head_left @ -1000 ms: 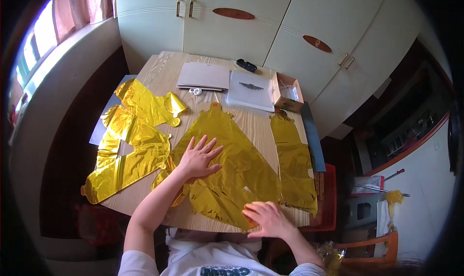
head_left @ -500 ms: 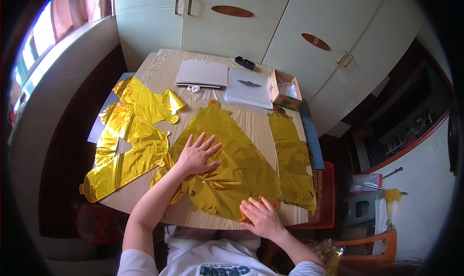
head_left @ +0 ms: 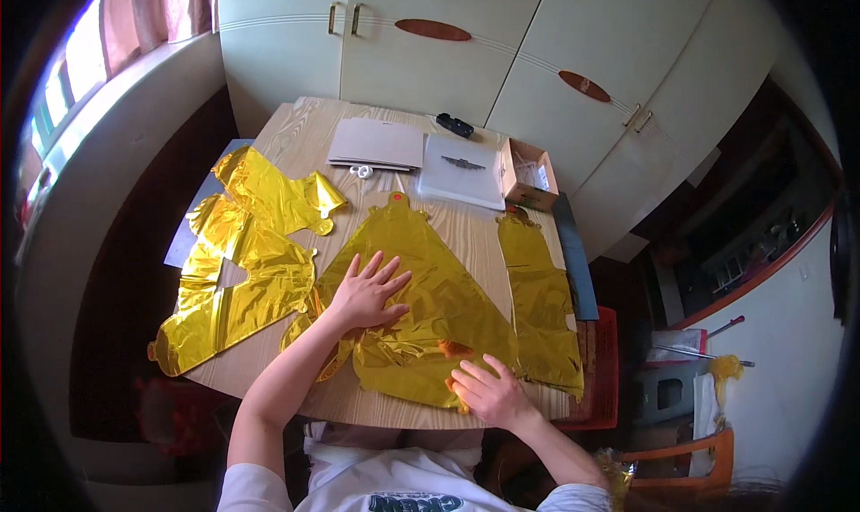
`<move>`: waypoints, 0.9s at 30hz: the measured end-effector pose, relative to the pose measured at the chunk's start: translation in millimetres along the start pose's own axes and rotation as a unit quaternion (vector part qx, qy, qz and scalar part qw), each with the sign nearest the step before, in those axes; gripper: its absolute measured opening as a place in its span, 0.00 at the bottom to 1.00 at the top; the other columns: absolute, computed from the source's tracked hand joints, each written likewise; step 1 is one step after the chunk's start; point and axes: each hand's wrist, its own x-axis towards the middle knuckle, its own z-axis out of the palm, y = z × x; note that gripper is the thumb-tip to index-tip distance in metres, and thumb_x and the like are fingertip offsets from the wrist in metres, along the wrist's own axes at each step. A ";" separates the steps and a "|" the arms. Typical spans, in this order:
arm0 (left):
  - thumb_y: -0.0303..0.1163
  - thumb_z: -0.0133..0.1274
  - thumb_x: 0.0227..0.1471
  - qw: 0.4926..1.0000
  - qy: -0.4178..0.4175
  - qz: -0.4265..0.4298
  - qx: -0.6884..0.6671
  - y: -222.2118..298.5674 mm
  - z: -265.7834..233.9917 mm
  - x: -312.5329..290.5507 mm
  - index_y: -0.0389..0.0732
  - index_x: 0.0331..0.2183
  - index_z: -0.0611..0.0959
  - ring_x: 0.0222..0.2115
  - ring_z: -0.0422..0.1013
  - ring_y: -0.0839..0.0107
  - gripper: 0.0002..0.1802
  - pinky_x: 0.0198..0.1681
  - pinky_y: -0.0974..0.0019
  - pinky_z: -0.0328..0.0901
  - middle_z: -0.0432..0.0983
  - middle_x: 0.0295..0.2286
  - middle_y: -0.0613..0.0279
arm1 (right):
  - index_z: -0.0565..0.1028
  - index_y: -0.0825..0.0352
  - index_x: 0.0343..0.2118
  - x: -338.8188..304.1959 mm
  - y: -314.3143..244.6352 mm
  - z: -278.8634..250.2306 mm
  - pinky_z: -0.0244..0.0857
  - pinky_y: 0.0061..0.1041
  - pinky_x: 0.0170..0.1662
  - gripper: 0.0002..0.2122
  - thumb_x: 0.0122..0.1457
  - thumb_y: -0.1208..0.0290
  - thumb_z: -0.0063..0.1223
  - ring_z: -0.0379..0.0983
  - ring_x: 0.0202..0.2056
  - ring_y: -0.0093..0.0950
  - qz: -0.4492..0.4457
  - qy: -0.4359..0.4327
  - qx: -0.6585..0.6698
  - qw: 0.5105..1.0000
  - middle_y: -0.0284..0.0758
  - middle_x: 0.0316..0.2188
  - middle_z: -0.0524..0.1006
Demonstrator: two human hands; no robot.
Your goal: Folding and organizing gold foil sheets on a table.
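A flat, roughly triangular gold foil balloon [head_left: 399, 243] lies in the middle of the wooden table, with a red dot on its top tab. My left hand [head_left: 365, 297] rests on its left part, fingers spread flat. At the near right corner, my right hand [head_left: 493, 395] lies on the foil's lower edge with its fingers stretched out and apart. Creases run between my hands. To the left, crumpled shiny gold foil [head_left: 255, 279] covers the table, with a cut-out in it. Another flat gold foil piece [head_left: 537, 283] extends along the right side.
At the back of the table [head_left: 305, 122] are grey-brown card sheets [head_left: 376, 142], white rings [head_left: 361, 172], a clear plastic folder [head_left: 457, 185], a black object [head_left: 455, 124] and an open cardboard box [head_left: 528, 176]. Pale cabinets [head_left: 430, 64] stand behind. An orange chair [head_left: 717, 458] is at the lower right.
My right hand has shifted slightly right and down along the near edge, and the foil beside it looks smoother. My left hand stays in place.
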 end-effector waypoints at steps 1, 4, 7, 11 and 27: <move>0.66 0.38 0.54 1.000 0.001 0.003 0.001 0.2 -0.9 1.1 0.58 0.63 0.61 0.66 0.41 0.55 0.40 0.66 0.40 0.34 0.51 0.64 0.60 | 0.77 0.59 0.44 -3.2 0.1 1.0 0.52 0.45 0.62 0.20 0.47 0.59 0.61 0.66 0.57 0.29 0.006 -0.022 0.037 0.999 0.30 0.50 0.74; 0.66 0.38 0.54 1.000 0.001 0.007 -0.001 -1.2 1.4 1.5 0.57 0.63 0.60 0.66 0.41 0.53 0.41 0.65 0.40 0.35 0.50 0.64 0.58 | 0.75 0.59 0.48 -7.9 -0.8 5.4 0.51 0.50 0.63 0.28 0.40 0.58 0.66 0.63 0.60 0.32 0.032 -0.044 0.126 0.990 0.32 0.54 0.72; 0.66 0.40 0.54 0.999 0.005 0.019 -0.028 -6.7 4.4 -0.9 0.54 0.63 0.60 0.65 0.42 0.48 0.42 0.65 0.39 0.36 0.50 0.64 0.53 | 0.74 0.58 0.50 -11.8 0.3 12.9 0.51 0.53 0.62 0.30 0.39 0.59 0.67 0.62 0.60 0.34 0.054 -0.051 0.173 0.982 0.32 0.56 0.70; 0.66 0.42 0.53 0.996 -0.007 0.074 -0.049 -8.6 -3.2 -8.8 0.51 0.63 0.60 0.65 0.42 0.45 0.44 0.64 0.38 0.38 0.49 0.64 0.50 | 0.77 0.55 0.47 -18.0 3.2 23.4 0.54 0.53 0.60 0.21 0.47 0.64 0.62 0.64 0.59 0.35 0.056 -0.030 0.141 0.988 0.32 0.55 0.72; 0.67 0.40 0.54 1.000 0.022 -0.013 0.010 -1.9 -14.1 -70.2 0.46 0.64 0.58 0.65 0.42 0.49 0.46 0.64 0.36 0.36 0.49 0.64 0.51 | 0.78 0.55 0.46 -19.4 14.8 30.1 0.61 0.40 0.57 0.14 0.57 0.69 0.49 0.67 0.55 0.39 0.070 0.017 0.116 0.991 0.33 0.54 0.73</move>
